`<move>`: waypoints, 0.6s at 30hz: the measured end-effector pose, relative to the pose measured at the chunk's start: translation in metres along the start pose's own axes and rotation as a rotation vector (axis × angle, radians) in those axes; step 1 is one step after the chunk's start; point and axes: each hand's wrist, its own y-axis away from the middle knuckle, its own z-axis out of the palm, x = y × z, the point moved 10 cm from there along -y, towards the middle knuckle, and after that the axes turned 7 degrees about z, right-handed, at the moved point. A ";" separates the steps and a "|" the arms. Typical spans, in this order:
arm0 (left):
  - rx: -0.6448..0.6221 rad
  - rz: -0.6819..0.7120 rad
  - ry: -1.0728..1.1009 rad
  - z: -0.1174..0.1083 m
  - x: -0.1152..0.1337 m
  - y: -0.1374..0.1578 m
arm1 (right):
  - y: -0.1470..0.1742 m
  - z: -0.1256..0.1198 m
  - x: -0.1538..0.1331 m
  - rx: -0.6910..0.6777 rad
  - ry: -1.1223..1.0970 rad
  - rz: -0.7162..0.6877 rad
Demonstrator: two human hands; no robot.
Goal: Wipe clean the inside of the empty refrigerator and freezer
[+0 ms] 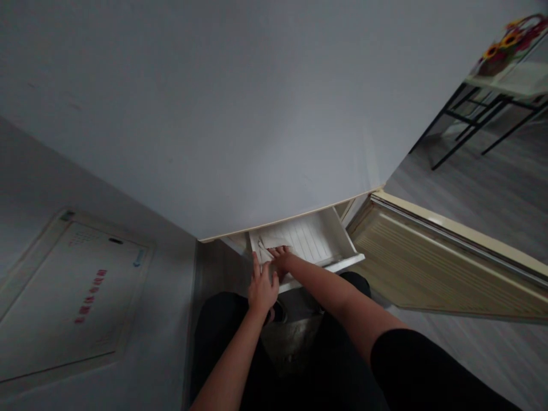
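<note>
A white drawer point(310, 235) with a ribbed floor is pulled out low in a fridge-like cabinet. My right hand point(282, 260) reaches into its left part, fingers pressed down on a thin, crumpled white cloth or tissue point(268, 244). Part of that sheet is hidden under the hand. At the drawer's near left corner rests my left hand point(262, 288), its fingers stretched out and apart along the side wall. The two hands are close together, the left nearer to me.
An open cabinet door point(428, 262) swings out to the right of the drawer. A large pale upper door point(257, 114) stands in front of me. On the left wall is a white panel box point(81, 291). A table point(514, 83) with flowers point(509, 40) stands far right.
</note>
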 end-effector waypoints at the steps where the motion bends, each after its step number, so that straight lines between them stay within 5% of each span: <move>1: 0.000 0.002 0.004 0.000 0.000 0.000 | 0.005 0.000 0.015 0.001 0.018 0.008; 7: -0.005 0.008 0.014 0.001 0.000 0.000 | 0.068 -0.001 0.179 0.010 -0.073 0.366; 9: -0.006 0.003 0.010 0.001 0.000 0.000 | 0.084 0.005 0.208 -0.007 -0.095 0.425; 13: -0.016 -0.003 -0.005 0.003 0.000 0.000 | 0.087 0.020 0.210 -0.069 -0.248 0.600; 18: -0.008 -0.009 -0.017 0.001 0.001 0.000 | 0.081 0.026 0.167 -0.118 -0.359 0.763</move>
